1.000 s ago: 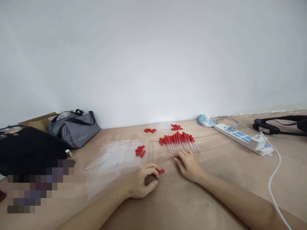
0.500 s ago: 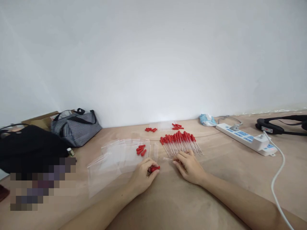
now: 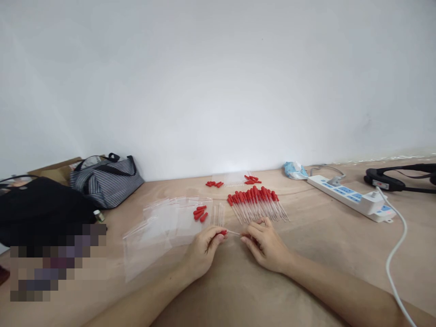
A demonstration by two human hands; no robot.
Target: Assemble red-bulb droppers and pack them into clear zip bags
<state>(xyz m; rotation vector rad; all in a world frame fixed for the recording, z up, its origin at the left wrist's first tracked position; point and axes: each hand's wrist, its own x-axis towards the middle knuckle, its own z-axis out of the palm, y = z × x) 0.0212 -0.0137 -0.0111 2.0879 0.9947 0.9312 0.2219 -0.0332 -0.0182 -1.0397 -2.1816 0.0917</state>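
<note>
Near centre, red bulb [image 3: 224, 232], clear tube [image 3: 233, 233]

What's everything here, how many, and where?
Held bulb: 1, red, centre
Held tube: 1, clear, centre
Zip bags: several, clear, left
Loose bulbs: several, red, on zip bags, near wall
Loose tubes: several, clear, centre
Droppers: many, red-clear, centre
Crumpled item: 1, blue, right
Power strip: 1, white, right
Cables: 2, pale, right
Strapped device: 1, black, right
Striped bag: 1, black-white, left
Dark bundle: 1, black, left
Bottle: 1, greenish, left
Cardboard: 1, brown, left
Table: 1, brown, beneath
Wall: 1, white, behind
Left hand, right hand: 2, bare, centre
</note>
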